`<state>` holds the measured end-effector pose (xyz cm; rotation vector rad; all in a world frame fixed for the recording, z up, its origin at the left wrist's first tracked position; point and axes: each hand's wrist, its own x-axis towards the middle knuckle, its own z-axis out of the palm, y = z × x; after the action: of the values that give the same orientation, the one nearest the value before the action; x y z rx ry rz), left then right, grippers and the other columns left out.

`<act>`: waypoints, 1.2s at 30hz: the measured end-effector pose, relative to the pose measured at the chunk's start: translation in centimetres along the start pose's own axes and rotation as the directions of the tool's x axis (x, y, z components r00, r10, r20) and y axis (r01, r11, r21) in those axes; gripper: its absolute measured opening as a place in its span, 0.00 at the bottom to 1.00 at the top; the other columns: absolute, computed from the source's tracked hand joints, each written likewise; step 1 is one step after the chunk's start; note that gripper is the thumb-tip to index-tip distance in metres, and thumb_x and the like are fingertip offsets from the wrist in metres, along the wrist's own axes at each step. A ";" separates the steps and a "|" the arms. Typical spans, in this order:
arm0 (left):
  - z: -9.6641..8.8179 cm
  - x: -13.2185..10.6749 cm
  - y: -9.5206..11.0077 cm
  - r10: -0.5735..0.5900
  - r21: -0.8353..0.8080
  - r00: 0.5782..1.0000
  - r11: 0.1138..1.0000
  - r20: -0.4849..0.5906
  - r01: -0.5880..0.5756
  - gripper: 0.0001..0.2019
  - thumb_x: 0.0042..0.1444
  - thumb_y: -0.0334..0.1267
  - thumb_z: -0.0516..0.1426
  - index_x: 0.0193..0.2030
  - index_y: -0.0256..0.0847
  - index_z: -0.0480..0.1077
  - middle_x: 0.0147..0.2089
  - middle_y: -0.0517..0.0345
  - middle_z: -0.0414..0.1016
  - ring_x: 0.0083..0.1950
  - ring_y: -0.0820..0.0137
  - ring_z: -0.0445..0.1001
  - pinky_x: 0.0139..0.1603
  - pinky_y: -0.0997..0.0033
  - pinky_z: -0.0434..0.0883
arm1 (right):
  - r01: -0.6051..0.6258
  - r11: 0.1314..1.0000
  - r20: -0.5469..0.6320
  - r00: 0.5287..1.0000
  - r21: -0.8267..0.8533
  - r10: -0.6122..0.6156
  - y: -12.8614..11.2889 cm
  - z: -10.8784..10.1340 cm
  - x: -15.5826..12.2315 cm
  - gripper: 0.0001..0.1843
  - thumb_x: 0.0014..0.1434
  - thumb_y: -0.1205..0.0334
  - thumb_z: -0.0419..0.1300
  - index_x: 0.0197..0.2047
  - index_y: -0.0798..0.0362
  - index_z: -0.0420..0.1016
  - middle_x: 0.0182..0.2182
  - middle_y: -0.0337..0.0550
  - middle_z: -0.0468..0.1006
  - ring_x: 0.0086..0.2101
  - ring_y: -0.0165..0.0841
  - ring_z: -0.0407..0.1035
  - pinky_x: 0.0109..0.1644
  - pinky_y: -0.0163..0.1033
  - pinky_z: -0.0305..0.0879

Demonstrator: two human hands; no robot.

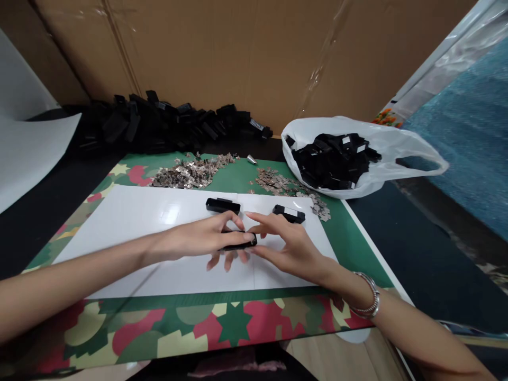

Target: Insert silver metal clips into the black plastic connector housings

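My left hand [206,233] grips a small oblong black plastic piece [238,239] over the white sheet [166,270], thumb along its top and other fingers beneath. At the piece's right end, my right hand [283,243] closes its thumb and fingertips around it. A tiny shiny spot shows on that end, too small to make out. Just behind my hands lie a similar black plastic piece [223,205] and, farther right, a black piece with a white label [289,212].
Small metal parts [190,173] lie heaped behind the sheet, with a second scatter of flat metal parts [273,181] to the right. A white plastic bag [391,172] holds black pieces. More black pieces [178,121] line the cardboard wall [222,58]. A silver cone [251,159] lies between the heaps.
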<state>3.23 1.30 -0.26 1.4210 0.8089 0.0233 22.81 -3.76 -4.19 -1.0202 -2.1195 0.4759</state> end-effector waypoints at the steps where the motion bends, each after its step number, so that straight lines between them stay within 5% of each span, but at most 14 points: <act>1: -0.1 -0.1 0.1 0.005 0.095 1.000 0.996 -0.023 -0.003 0.19 0.56 0.53 0.53 0.44 0.42 0.56 0.32 0.57 0.74 0.25 0.71 0.69 0.16 0.77 0.60 | -0.022 1.000 0.015 1.000 -0.003 0.022 0.2 0.0 0.0 0.25 0.56 0.63 0.61 0.56 0.50 0.63 0.36 0.44 0.78 0.33 0.33 0.69 0.40 0.41 0.68; 4: -0.2 -0.3 -0.4 0.184 0.515 0.975 0.852 -0.121 -0.097 0.18 0.57 0.51 0.53 0.47 0.42 0.62 0.28 0.60 0.72 0.25 0.72 0.69 0.21 0.76 0.61 | -0.027 0.999 0.047 0.998 -0.022 0.028 0.5 -0.5 0.0 0.17 0.55 0.65 0.60 0.49 0.54 0.69 0.34 0.46 0.75 0.33 0.34 0.67 0.38 0.41 0.67; 8: 0.3 0.4 -2.3 0.506 0.847 0.858 0.491 -0.087 -0.204 0.16 0.62 0.46 0.49 0.50 0.40 0.66 0.43 0.51 0.73 0.42 0.63 0.73 0.37 0.69 0.67 | 0.114 0.983 0.145 0.985 -0.147 -0.092 0.6 -1.7 0.2 0.12 0.55 0.67 0.58 0.44 0.58 0.71 0.30 0.47 0.73 0.33 0.36 0.63 0.36 0.42 0.64; 12: 0.5 1.3 -3.7 0.654 0.958 0.755 0.182 0.051 -0.222 0.19 0.64 0.46 0.45 0.53 0.36 0.65 0.40 0.49 0.73 0.42 0.61 0.71 0.41 0.64 0.66 | 0.175 0.955 0.275 0.955 -0.238 -0.107 0.5 -2.2 0.4 0.06 0.57 0.67 0.55 0.38 0.57 0.72 0.27 0.47 0.72 0.33 0.37 0.61 0.36 0.44 0.61; 18: 0.0 1.0 -3.7 0.636 0.959 0.726 -0.084 0.260 -0.270 0.17 0.64 0.30 0.41 0.52 0.43 0.65 0.32 0.54 0.68 0.29 0.69 0.65 0.29 0.70 0.62 | 0.209 0.963 0.332 0.932 -0.172 -0.143 0.9 -2.3 0.4 0.09 0.60 0.67 0.52 0.39 0.54 0.74 0.37 0.49 0.75 0.35 0.36 0.63 0.38 0.44 0.62; 26: -1.1 1.1 -3.7 0.543 0.938 0.777 -0.060 0.318 -0.342 0.18 0.64 0.38 0.44 0.59 0.47 0.61 0.38 0.53 0.69 0.29 0.71 0.66 0.25 0.73 0.61 | 0.076 0.992 0.342 0.939 -0.098 -0.038 1.9 -1.9 0.6 0.08 0.58 0.66 0.58 0.41 0.58 0.72 0.32 0.46 0.74 0.34 0.33 0.66 0.37 0.39 0.65; 36: -2.1 1.7 -4.2 0.567 0.886 0.735 0.020 0.372 -0.464 0.17 0.62 0.37 0.46 0.57 0.44 0.64 0.39 0.52 0.71 0.35 0.69 0.69 0.31 0.73 0.64 | -0.011 0.999 0.281 0.960 0.043 -0.002 2.3 -0.6 0.8 0.04 0.56 0.65 0.59 0.33 0.57 0.73 0.23 0.40 0.70 0.26 0.29 0.63 0.29 0.33 0.59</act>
<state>1.53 3.09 -4.57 2.9522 0.1895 0.1960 24.10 -1.70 -4.84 -0.9795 -2.3444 0.7030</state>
